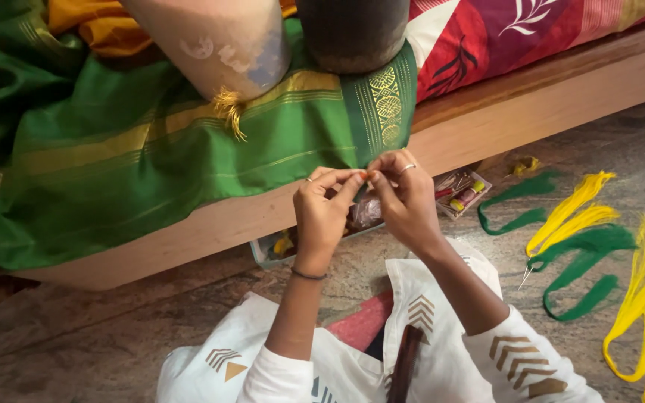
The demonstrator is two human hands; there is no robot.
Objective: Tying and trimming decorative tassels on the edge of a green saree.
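Note:
A green sari cloth [151, 149] with gold border stripes hangs over the wooden bed edge [531, 112]. My left hand [324, 213] and my right hand [404, 198] meet at the cloth's lower corner, fingertips pinched together on its edge. Whatever small thing sits between the fingertips is too small to tell. A ring shows on my right hand and a thin band on my left wrist. A gold tassel [230, 112] hangs from the cloth higher up, under a pale cylinder [214, 45].
A shallow tray [457, 195] with thread spools and small items lies under the bed edge behind my hands. Yellow thread bundles [572, 213] and green thread bundles [587, 257] lie on the stone floor at right. A dark cylinder [352, 33] stands on the bed.

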